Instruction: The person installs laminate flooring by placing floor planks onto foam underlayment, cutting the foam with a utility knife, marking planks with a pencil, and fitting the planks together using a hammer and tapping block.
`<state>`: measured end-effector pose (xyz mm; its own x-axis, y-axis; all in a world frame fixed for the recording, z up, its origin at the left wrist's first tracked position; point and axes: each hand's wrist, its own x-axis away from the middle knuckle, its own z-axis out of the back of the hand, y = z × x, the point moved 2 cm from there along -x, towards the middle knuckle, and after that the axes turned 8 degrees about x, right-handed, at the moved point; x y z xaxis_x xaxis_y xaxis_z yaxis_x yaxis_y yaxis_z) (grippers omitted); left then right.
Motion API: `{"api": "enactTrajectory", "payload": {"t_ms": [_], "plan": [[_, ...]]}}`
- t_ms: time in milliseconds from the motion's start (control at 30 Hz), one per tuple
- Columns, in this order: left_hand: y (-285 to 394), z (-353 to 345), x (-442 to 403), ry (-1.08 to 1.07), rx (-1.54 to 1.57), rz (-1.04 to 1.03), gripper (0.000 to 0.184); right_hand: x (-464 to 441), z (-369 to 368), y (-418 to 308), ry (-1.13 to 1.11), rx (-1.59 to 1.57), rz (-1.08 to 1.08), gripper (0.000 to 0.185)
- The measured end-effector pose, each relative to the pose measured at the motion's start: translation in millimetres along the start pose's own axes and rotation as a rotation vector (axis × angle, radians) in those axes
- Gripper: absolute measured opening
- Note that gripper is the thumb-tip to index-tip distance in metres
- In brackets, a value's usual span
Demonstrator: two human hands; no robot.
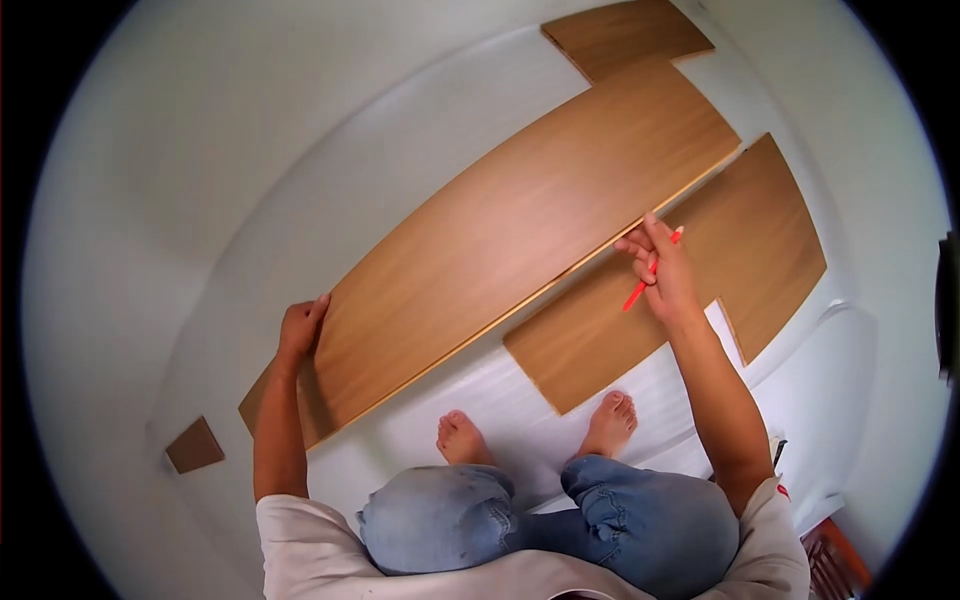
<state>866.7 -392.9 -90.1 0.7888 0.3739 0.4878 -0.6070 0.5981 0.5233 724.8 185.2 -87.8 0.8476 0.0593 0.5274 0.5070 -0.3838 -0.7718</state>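
A long wood-look floor plank [520, 230] is held tilted in front of me, its near edge raised above the white sheet. At its left end my left hand [300, 332] is closed on the board, thumb along the edge and the other fingers partly hidden. My right hand [662, 262] pinches the near long edge toward the right. That same hand also keeps a red pencil [640, 283] between its fingers, pointing down and to the left. Below the plank on the right lies another floor plank [590, 340], with a step in its outline.
Another plank [630, 35] lies at the far end. A small brown offcut [195, 447] sits at the far left by the wall. White underlay sheet [400, 215] covers the floor, and my bare feet [608, 428] rest on it. A reddish-brown slatted object [835, 560] shows at lower right.
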Motion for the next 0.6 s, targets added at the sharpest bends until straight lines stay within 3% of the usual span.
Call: {"api": "enactTrajectory", "payload": {"t_ms": [133,267,367,400,467,533,600], "plan": [[-129,76,64,0.023,-0.092,0.205,0.064,28,-54,88,-0.23,0.224,-0.32,0.023],[-195,129,133,-0.006,-0.143,0.282,0.066,52,-111,164,-0.419,0.311,-0.568,0.02],[-232,145,175,-0.035,-0.142,0.3,0.069,69,-140,199,-0.587,0.328,-0.62,0.017],[-246,145,182,-0.031,-0.184,0.326,0.069,72,-144,209,-0.646,0.375,-0.692,0.027],[-274,143,185,-0.041,-0.235,0.357,0.069,78,-155,216,-0.678,0.391,-0.687,0.026],[-307,142,181,-0.028,-0.592,0.471,0.068,82,-163,230,-0.718,0.419,-0.685,0.025],[-313,135,158,-0.099,-0.729,0.495,0.068,78,-166,245,-0.796,0.742,-0.523,0.033]]}}
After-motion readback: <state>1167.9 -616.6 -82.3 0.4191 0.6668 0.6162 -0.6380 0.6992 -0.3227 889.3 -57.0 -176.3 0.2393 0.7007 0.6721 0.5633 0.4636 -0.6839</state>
